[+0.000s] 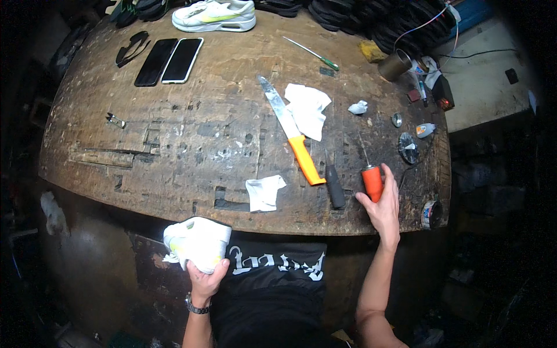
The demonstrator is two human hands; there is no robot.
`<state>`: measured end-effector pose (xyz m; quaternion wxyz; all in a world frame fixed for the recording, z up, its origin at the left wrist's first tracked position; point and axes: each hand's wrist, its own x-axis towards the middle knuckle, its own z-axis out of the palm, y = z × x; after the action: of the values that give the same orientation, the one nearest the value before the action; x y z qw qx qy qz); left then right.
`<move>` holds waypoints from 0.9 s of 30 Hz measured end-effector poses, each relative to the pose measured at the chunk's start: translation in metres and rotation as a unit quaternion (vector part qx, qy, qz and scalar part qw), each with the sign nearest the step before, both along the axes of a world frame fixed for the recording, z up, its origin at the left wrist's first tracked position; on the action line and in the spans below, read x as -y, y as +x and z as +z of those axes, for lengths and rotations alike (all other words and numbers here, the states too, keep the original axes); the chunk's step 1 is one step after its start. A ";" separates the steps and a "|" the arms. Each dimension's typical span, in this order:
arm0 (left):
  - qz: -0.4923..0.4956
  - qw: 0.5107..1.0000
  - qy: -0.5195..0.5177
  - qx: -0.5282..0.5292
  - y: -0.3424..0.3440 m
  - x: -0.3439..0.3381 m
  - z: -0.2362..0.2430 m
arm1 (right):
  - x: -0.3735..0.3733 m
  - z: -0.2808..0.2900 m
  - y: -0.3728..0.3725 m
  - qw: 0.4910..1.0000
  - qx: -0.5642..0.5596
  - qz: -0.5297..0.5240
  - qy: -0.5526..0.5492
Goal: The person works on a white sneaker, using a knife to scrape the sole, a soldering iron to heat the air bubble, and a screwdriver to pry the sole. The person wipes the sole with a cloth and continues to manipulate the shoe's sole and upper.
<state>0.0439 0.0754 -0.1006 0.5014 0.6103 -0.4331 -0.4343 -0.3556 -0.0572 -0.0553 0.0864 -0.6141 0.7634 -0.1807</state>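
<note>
My right hand (384, 210) closes its fingers around the orange-handled awl (372, 181), which stands at the near edge of the worn wooden bench (191, 139), just right of a black-handled tool (335, 187). My left hand (204, 280) grips a white sneaker (196, 242) below the bench edge, over my lap, thumb and fingers clamped on it. Beside the awl lies an orange-handled knife (291, 132) across a white rag (307, 109). Farther back sit two phones (169, 61) and a second sneaker (214, 15).
</note>
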 end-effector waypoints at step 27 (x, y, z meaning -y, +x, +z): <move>-0.073 0.991 -0.068 0.093 0.003 -0.005 -0.012 | 0.001 0.040 0.175 0.850 0.191 0.386 0.304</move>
<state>0.0470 0.0804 -0.1127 0.4655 0.5795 -0.5500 -0.3807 -0.1810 -0.0577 -0.0155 0.4756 -0.7559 0.4498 -0.0058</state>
